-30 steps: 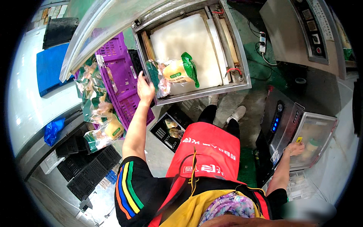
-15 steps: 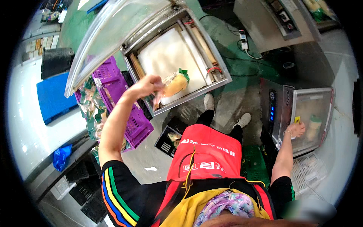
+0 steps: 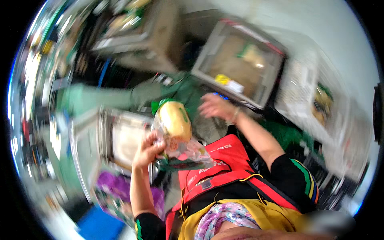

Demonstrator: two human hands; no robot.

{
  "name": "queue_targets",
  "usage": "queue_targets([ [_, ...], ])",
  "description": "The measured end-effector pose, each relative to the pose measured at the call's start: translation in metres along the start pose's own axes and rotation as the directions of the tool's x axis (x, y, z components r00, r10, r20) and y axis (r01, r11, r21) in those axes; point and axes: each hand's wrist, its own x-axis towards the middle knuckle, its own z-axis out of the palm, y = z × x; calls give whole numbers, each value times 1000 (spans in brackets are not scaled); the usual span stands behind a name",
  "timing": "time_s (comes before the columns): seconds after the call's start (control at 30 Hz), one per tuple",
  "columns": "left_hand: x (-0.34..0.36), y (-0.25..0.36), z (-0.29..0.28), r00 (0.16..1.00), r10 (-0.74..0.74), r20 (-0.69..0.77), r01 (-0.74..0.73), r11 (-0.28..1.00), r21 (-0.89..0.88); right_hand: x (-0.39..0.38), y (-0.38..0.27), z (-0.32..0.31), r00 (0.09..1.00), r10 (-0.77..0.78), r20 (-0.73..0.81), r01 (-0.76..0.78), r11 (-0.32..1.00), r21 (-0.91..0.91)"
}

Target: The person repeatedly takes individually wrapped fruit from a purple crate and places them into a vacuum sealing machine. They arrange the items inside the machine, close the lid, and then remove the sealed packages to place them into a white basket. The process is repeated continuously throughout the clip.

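Left hand (image 3: pixel 150 151) grips a bag (image 3: pixel 175 122), seemingly unsealed yet; right hand (image 3: pixel 218 107), apart, is empty; beyond it, a second bag (image 3: pixel 253 57) already lies inside the machine (image 3: pixel 234 68).

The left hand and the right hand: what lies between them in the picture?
In the head view, the yellow package, gripped by the left hand, lies between; past it, floor shows before the right hand.
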Motion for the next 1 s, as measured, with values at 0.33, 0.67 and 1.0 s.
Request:
queue_targets([
  [0.33, 87, 104, 306, 550, -28, 834, -381, 881, 281, -254, -141, 27, 775, -528, -347, 613, 761, 210],
  [0.67, 164, 68, 532, 243, 269, 932, -938, 312, 154, -498, -308, -136, 392, -598, -699, -348, 607, -714],
  [1.0, 202, 5, 559, 217, 159, 963, -976, 17, 217, -428, -233, -312, 491, 464, -737, -244, -740, -627],
])
